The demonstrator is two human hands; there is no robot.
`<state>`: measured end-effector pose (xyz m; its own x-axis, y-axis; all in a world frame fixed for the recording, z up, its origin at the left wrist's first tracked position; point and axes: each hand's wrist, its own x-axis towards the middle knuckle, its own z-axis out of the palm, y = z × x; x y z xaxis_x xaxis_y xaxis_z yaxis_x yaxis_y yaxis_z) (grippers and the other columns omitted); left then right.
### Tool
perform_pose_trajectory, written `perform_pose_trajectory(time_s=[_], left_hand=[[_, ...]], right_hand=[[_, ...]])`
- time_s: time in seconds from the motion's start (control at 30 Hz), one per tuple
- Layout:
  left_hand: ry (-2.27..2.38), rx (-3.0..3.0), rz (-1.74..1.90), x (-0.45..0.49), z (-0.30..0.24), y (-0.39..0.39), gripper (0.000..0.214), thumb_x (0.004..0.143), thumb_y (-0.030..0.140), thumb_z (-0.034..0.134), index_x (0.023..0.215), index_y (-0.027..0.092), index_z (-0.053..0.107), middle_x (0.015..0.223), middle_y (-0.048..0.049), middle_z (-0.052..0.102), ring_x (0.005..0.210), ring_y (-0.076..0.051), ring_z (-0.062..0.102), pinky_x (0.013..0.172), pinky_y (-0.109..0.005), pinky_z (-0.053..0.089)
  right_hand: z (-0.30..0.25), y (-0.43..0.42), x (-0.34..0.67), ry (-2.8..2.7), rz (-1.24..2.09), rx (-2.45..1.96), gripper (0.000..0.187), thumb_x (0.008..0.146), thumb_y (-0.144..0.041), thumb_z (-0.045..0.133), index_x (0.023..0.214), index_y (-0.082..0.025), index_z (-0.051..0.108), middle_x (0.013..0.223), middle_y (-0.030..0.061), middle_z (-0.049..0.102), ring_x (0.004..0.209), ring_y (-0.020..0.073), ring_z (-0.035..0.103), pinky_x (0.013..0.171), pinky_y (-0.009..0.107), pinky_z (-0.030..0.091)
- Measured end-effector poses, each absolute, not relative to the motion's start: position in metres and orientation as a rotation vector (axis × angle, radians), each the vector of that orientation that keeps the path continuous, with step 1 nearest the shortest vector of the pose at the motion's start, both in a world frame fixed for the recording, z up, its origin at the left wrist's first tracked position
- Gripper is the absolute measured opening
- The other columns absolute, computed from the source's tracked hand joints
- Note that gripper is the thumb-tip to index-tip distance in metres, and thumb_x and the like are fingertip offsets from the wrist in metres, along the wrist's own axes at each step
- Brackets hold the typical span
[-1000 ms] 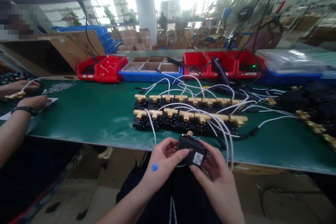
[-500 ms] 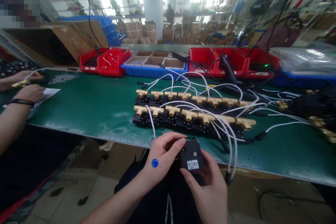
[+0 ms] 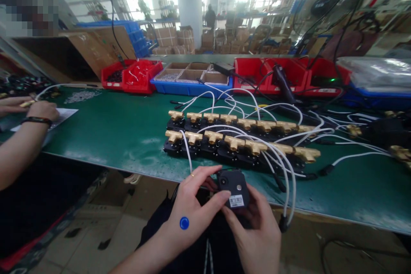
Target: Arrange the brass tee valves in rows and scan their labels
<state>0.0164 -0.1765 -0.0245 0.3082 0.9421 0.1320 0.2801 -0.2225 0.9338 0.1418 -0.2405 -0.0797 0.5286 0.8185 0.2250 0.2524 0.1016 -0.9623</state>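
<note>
In front of the table edge, both hands hold a black box-shaped valve actuator [image 3: 231, 183]. Its flat face shows a white printed label, a round silver spot and a dark round hole. My left hand [image 3: 194, 205] grips its left side, thumb resting by the label and fingers at the top left corner. My right hand [image 3: 257, 233] wraps the right side and underside, its thumb at the lower left edge. Just beyond stand two rows of black valve units with brass tee fittings [image 3: 233, 142] and white cables [image 3: 290, 180], some hanging over the edge.
Red bins [image 3: 141, 78], a blue divided tray [image 3: 192, 89] and more red bins [image 3: 324, 78] line the back of the green table [image 3: 112, 137]. More valve units [image 3: 372, 130] lie at right. At left, a co-worker's hands [image 3: 41, 111] work above a paper sheet.
My left thumb has slid down from the actuator's top edge to beside the label, uncovering the round hole. The view has shifted slightly.
</note>
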Motion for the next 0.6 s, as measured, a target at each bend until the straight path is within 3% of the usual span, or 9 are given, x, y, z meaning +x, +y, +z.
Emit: perform_pose_trajectory(time_s=[0.1, 0.17, 0.27, 0.4, 0.5, 0.6], left_hand=[[1.175, 1.780, 0.857, 0.017, -0.022, -0.182, 0.071, 0.069, 0.028, 0.085, 0.134, 0.024, 0.056, 0.120, -0.0068, 0.062, 0.096, -0.022, 0.063, 0.089, -0.039, 0.054], [1.192, 1.839, 0.835, 0.019, -0.021, -0.183, 0.081, 0.066, 0.025, 0.087, 0.138, 0.027, 0.050, 0.129, -0.0076, 0.056, 0.104, -0.024, 0.061, 0.093, -0.041, 0.054], [1.205, 1.945, 0.849, 0.021, -0.020, -0.181, 0.076, 0.072, 0.023, 0.083, 0.139, 0.030, 0.047, 0.131, -0.0068, 0.052, 0.112, -0.024, 0.059, 0.098, -0.042, 0.052], [1.169, 2.117, 0.781, 0.019, -0.020, -0.171, 0.079, 0.073, 0.020, 0.080, 0.143, 0.034, 0.045, 0.128, -0.0065, 0.054, 0.113, -0.025, 0.060, 0.099, -0.044, 0.052], [1.200, 2.085, 0.798, 0.013, -0.019, -0.163, 0.067, 0.072, 0.023, 0.080, 0.134, 0.031, 0.055, 0.123, -0.0073, 0.060, 0.109, -0.027, 0.063, 0.095, -0.044, 0.055], [1.241, 1.832, 0.882, 0.003, -0.020, -0.160, 0.054, 0.067, 0.035, 0.082, 0.118, 0.026, 0.066, 0.119, -0.0082, 0.067, 0.112, -0.032, 0.064, 0.097, -0.043, 0.054]], right_hand=[[-0.084, -0.241, 0.143, -1.083, 0.451, -1.461, 0.047, 0.083, -0.039, 0.074, 0.126, -0.026, 0.058, 0.111, 0.0073, 0.067, 0.091, 0.0204, 0.072, 0.068, 0.025, 0.062], [-0.085, -0.240, 0.144, -1.189, 0.322, -1.502, 0.050, 0.085, -0.038, 0.073, 0.130, -0.025, 0.056, 0.111, 0.0078, 0.067, 0.094, 0.0215, 0.071, 0.070, 0.027, 0.062], [-0.084, -0.238, 0.143, -1.300, 0.145, -1.556, 0.045, 0.093, -0.036, 0.062, 0.135, -0.024, 0.054, 0.110, 0.0095, 0.066, 0.097, 0.0221, 0.069, 0.074, 0.029, 0.060], [-0.084, -0.236, 0.134, -1.309, 0.158, -1.560, 0.040, 0.096, -0.031, 0.055, 0.136, -0.023, 0.054, 0.112, 0.0100, 0.065, 0.100, 0.0216, 0.067, 0.077, 0.030, 0.060], [-0.080, -0.241, 0.138, -1.356, 0.271, -1.497, 0.042, 0.096, -0.027, 0.054, 0.138, -0.025, 0.054, 0.113, 0.0093, 0.065, 0.097, 0.0199, 0.069, 0.078, 0.029, 0.061], [-0.056, -0.251, 0.166, -1.432, 0.314, -1.395, 0.035, 0.096, -0.025, 0.053, 0.130, -0.027, 0.063, 0.109, 0.0077, 0.070, 0.084, 0.0172, 0.072, 0.066, 0.023, 0.061]])
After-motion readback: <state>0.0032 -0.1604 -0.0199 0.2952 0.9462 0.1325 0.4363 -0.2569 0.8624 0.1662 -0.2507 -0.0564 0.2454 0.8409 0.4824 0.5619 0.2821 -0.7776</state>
